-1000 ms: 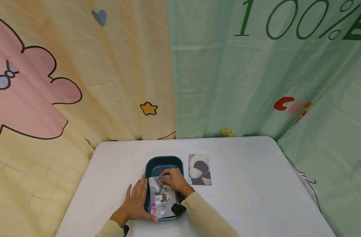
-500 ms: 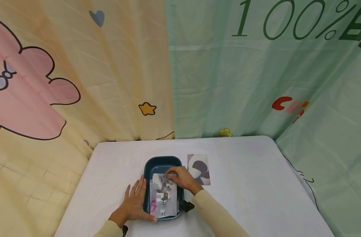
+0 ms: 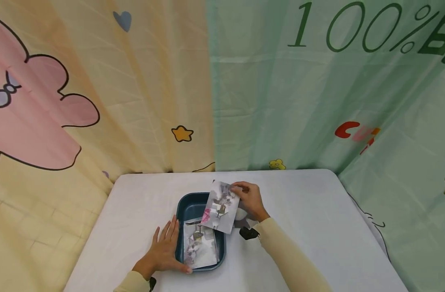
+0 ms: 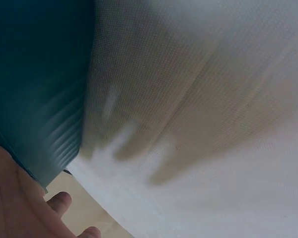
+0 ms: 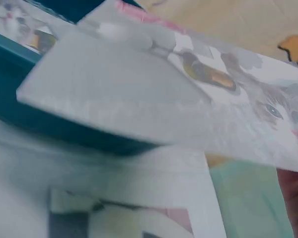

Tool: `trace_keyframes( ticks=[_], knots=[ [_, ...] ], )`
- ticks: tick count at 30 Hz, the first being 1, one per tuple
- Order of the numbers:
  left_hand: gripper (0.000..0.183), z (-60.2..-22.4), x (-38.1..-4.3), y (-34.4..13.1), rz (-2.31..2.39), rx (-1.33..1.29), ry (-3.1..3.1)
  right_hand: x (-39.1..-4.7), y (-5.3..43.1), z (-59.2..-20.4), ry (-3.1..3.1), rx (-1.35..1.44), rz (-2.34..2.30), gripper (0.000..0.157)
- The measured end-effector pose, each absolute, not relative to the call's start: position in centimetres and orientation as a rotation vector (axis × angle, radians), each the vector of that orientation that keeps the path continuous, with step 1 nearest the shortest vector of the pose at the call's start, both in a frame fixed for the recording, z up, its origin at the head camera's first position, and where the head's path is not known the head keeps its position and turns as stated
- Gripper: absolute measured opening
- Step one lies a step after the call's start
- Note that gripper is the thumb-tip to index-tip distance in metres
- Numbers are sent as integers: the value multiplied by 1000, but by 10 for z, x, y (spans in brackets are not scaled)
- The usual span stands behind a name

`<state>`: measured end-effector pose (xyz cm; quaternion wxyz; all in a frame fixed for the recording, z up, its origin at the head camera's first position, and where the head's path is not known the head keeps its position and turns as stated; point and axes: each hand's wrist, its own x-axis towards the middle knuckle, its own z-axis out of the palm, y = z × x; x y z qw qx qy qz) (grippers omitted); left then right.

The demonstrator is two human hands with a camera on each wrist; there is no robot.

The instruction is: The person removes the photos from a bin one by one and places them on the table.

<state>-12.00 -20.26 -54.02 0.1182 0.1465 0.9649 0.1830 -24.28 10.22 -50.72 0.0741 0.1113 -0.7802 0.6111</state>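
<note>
A picture card [image 3: 220, 209] printed with a cat and a pink patch is pinched at its upper right corner by my right hand [image 3: 251, 199], raised over the right side of a dark teal tray [image 3: 184, 207]. More picture cards [image 3: 204, 251] lie stacked in the tray. Spread along the tray's left wall, my left hand [image 3: 165, 252] touches the rim with straight fingers. The left wrist view shows the tray's outer wall [image 4: 35, 89] beside that hand. In the right wrist view the held card [image 5: 139, 89] spans the picture, partly blurred.
Another card [image 3: 241, 218] with a grey and white print lies on the white table [image 3: 310, 227], right of the tray, partly covered by the held card and right hand. Patterned curtains [image 3: 259, 105] hang behind the table.
My right hand has lifted the cat card out of the tray and carried it up and to the right, uncovering another card beneath. The left hand has stayed at the tray's side.
</note>
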Motion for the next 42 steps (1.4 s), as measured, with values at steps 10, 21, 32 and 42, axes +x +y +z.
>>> trace_keyframes(
  ticks=[10,21,32,42],
  knots=[
    [149,-537,-119,-201,542,429,2835,-278,178,-506,-2375,24,1829,20],
    [150,-533,-119,-200,506,435,2826,-297,243,-530,-2713,-44,1622,26],
    [150,-534,-118,-199,481,445,2821,-292,268,-547,-2875,-80,1607,27],
    [151,-535,-118,-200,457,418,2829,-293,257,-551,-3012,-241,1397,44]
  ],
)
